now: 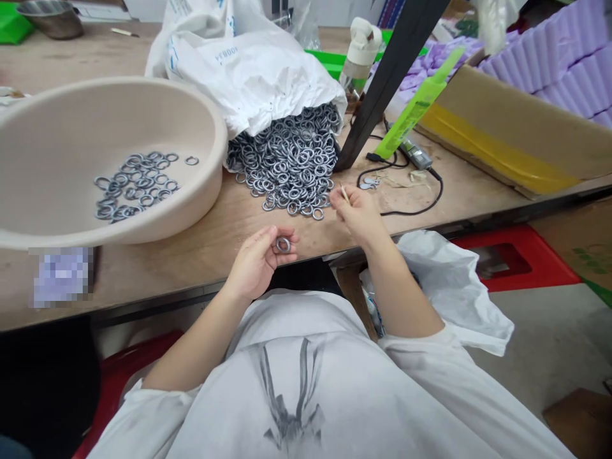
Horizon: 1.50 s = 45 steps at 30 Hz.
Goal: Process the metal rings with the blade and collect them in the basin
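My left hand [258, 258] is closed round a small grey ring [283, 244], which it grips between thumb and fingers just over the table's front edge. My right hand [356, 213] pinches a thin pale stick [345, 194], its tip pointing up and away from me. Just beyond both hands, a heap of grey rings [291, 159] spills onto the table from the mouth of a white sack [268, 83]. On the left, a large beige basin [210, 121] holds a smaller batch of the same rings [138, 185].
A dark metal post [382, 83] slants up behind my right hand. Near it lie a lime-green tool [415, 108], a black cable [437, 197] and a bottle [359, 54]. A cardboard box [507, 131] of purple pieces stands right. A metal bowl [52, 19] sits far left.
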Motion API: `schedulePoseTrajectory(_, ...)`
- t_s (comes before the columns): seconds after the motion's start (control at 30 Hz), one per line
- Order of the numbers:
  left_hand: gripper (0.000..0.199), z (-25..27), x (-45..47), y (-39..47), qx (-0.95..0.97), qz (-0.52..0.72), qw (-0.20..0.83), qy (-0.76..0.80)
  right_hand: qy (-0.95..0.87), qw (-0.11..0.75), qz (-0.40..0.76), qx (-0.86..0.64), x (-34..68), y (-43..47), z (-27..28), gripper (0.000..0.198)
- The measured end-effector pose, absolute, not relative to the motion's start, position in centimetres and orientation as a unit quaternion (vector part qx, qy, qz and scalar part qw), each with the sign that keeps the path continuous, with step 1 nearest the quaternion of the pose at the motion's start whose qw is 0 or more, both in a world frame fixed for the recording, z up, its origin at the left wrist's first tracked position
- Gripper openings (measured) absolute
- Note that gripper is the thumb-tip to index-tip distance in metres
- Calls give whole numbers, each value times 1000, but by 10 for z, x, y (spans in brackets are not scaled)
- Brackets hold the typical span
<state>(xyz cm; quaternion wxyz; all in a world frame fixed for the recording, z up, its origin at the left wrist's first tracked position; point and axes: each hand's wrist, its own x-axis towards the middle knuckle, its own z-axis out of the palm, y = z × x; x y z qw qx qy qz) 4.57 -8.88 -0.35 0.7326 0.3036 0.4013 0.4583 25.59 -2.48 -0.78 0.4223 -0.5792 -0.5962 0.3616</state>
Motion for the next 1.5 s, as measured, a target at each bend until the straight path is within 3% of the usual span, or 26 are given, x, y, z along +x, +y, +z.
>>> schedulePoseTrajectory(0.1, 46, -10, 57, -88, 354, 479, 696, 401, -517, 438, 566, -470, 218, -63, -4, 51)
schedulePoseTrajectory(0.17, 49, -14, 63, -89, 395, 496, 659, 403, -494, 440, 602, -447, 200, -81, -4, 52)
schedulePoseTrajectory(0.33, 50, -11, 58, -93, 399, 500, 663, 389, -601, 466, 448, -470, 199, -94, -2, 50)
schedulePoseTrajectory(0.57, 55, -1, 58, -98, 305, 484, 729, 376, -781, 375, 245, -435, 201, -103, 4, 48)
schedulePoseTrajectory(0.73, 51, -3, 59, -100, 287, 476, 739, 381, -799, 344, 200, -450, 197, -106, 2, 52)
schedulePoseTrajectory(0.87, 50, -3, 57, -103, 303, 455, 747, 378, -781, 348, 242, -459, 200, -94, -9, 54)
schedulePoseTrajectory(1.0, 52, -3, 56, -110, 366, 417, 754, 352, -677, 355, 217, -607, 219, -61, -20, 56)
schedulePoseTrajectory(1.13, 48, -6, 49, -108, 367, 414, 743, 375, -684, 234, 103, -683, 238, -39, -18, 34)
schedulePoseTrajectory(1.23, 38, -6, 43, -100, 373, 417, 725, 402, -701, 162, 80, -690, 241, -37, -16, 23)
schedulePoseTrajectory(1.33, 39, -4, 41, -94, 349, 427, 718, 425, -702, 227, 141, -660, 237, -45, -15, 17)
schedulePoseTrajectory(1.5, 44, -5, 54, -97, 302, 455, 725, 420, -632, 483, 359, -489, 210, -81, -15, 32)
